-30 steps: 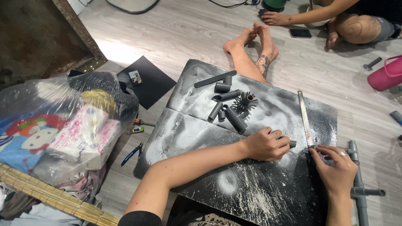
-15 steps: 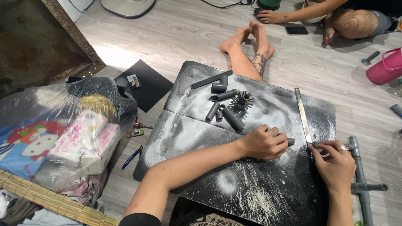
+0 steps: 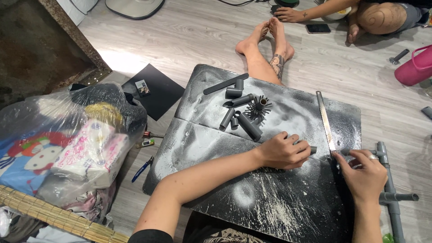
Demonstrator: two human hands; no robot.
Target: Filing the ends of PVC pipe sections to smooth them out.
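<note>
My left hand (image 3: 285,151) presses a short grey pipe piece (image 3: 311,149) down on the dusty black board (image 3: 211,135) that lies over my legs. Just right of it, my right hand (image 3: 362,174) grips the handle of a hand saw whose long blade (image 3: 325,120) runs away from me across the board, beside the pipe's end. Farther up the board lie several cut grey pipe pieces (image 3: 243,119) and a pipe end cut into a fringe of strips (image 3: 259,107). White sawdust covers the board.
My bare feet (image 3: 270,38) stick out past the board. A joined grey pipe frame (image 3: 390,189) lies at right. A clear bag of packages (image 3: 67,144) sits at left, pliers (image 3: 143,168) beside it. Another person (image 3: 360,15) sits on the floor beyond, a phone (image 3: 317,28) near them. Pink bucket (image 3: 415,67) far right.
Both hands stay in place on the pipe and the saw. The view has shifted slightly; the blade's position against the pipe hardly differs.
</note>
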